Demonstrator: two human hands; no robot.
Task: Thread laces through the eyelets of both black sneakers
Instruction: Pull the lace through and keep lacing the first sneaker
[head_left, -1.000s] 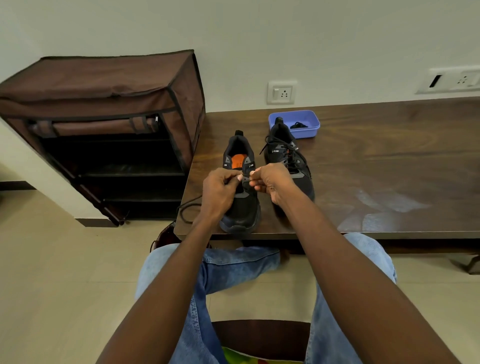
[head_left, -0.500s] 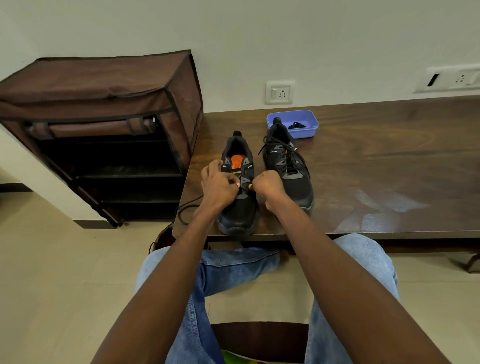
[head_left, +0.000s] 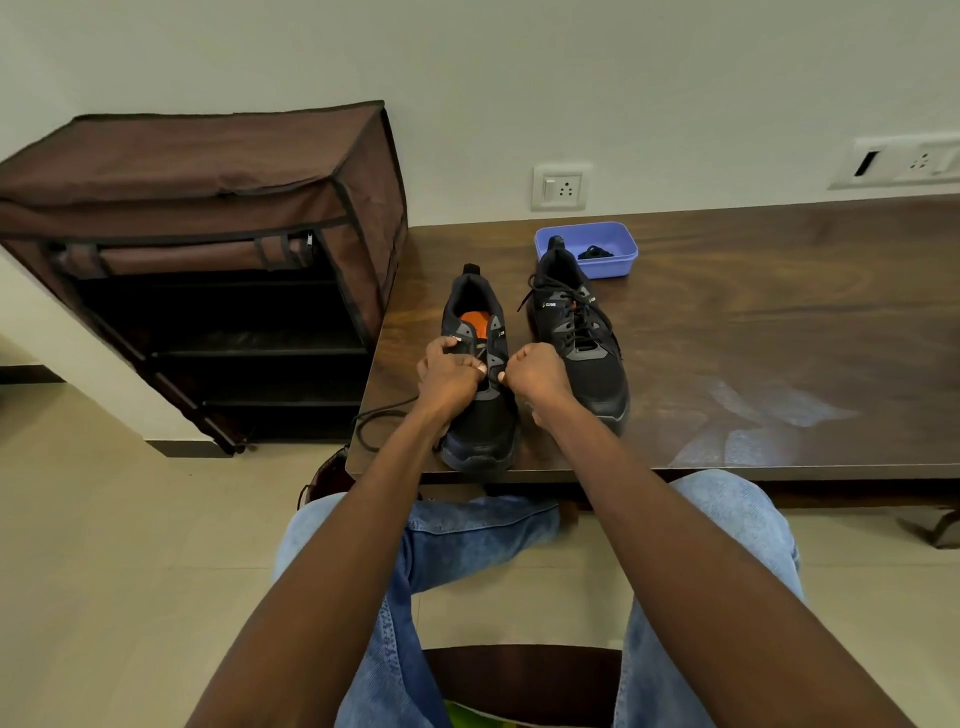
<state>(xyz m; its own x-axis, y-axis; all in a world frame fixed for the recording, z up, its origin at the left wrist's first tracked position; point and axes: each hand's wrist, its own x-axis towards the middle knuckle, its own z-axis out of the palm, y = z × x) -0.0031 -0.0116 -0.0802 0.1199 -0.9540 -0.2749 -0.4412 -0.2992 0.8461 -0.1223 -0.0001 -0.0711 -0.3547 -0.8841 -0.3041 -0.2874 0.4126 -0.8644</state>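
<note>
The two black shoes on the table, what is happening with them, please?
A seated person is lacing the left sneaker at the near edge of the wooden table. The left hand and the right hand each pinch the black lace over its lower eyelets; its upper eyelets have no lace yet, and a loose end trails off to the left. The right sneaker beside it looks fully laced. A blue tray sits behind it.

sneakers: 2, unlaced sneaker (head_left: 480, 384) at 6 o'clock on the worktop (head_left: 753, 338), laced sneaker (head_left: 576, 332) just beside it at 3 | hands: 2, left hand (head_left: 449, 376), right hand (head_left: 535, 374) | blue tray (head_left: 587, 250): 1 at 12 | loose lace (head_left: 382, 418): 1 at 9 | wall sockets: 2, near socket (head_left: 560, 187), far socket (head_left: 904, 162) | shoe rack (head_left: 202, 218): 1
</note>
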